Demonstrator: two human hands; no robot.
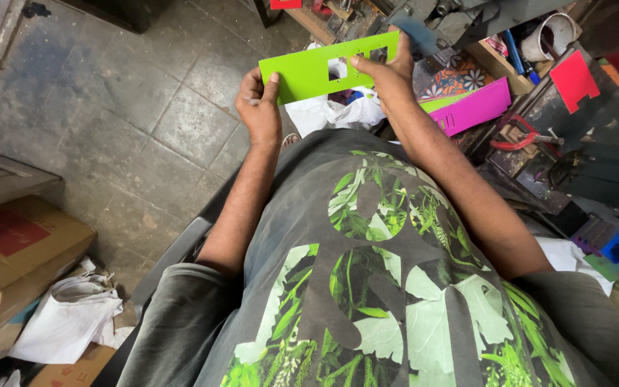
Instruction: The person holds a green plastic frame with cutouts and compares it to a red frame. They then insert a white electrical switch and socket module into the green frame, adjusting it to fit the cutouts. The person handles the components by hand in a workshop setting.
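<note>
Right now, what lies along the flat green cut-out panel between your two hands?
In the head view, between the left hand and the right hand, the green panel shows a rectangular cut-out and small holes; white plastic bags show through and below.

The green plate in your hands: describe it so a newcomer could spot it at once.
Above the grey stone floor, left hand and right hand grip a flat lime-green plate by its ends. Unlike the magenta sheet nearby, it has window-like cutouts.
</note>
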